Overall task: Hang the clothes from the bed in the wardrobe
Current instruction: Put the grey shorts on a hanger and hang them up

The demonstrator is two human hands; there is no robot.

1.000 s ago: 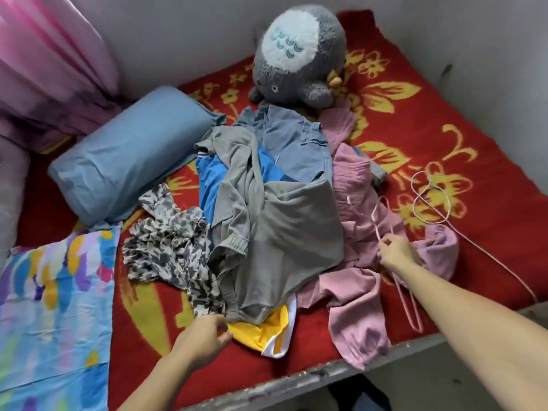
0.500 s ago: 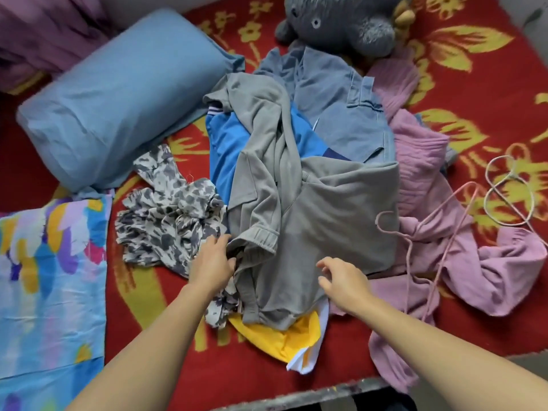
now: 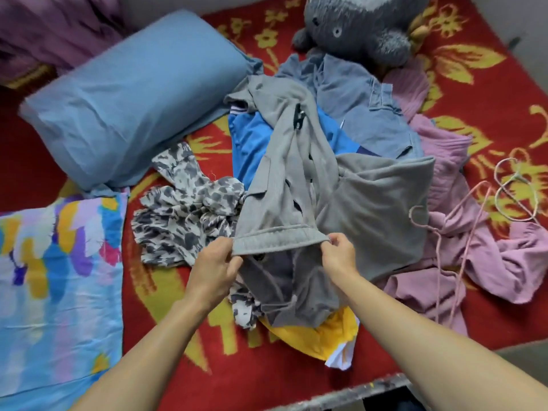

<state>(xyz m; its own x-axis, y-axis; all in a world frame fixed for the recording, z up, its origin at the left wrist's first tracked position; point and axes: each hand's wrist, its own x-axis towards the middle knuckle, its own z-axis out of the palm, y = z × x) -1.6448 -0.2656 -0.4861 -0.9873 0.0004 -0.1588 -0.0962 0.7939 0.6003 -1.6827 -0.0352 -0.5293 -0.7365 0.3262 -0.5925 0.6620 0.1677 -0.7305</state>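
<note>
Left hand (image 3: 218,266) and right hand (image 3: 338,256) each pinch the hem of the grey shirt (image 3: 284,185), lifted at frame centre above the clothes pile (image 3: 370,114). Pink hanger (image 3: 462,232) right, blue pillow (image 3: 133,96) upper left.

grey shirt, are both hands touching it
Touching. The head view shows the left hand and the right hand each pinching one end of the hem of the grey shirt.

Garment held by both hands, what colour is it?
The garment is plain grey; the head view shows it best.
</note>
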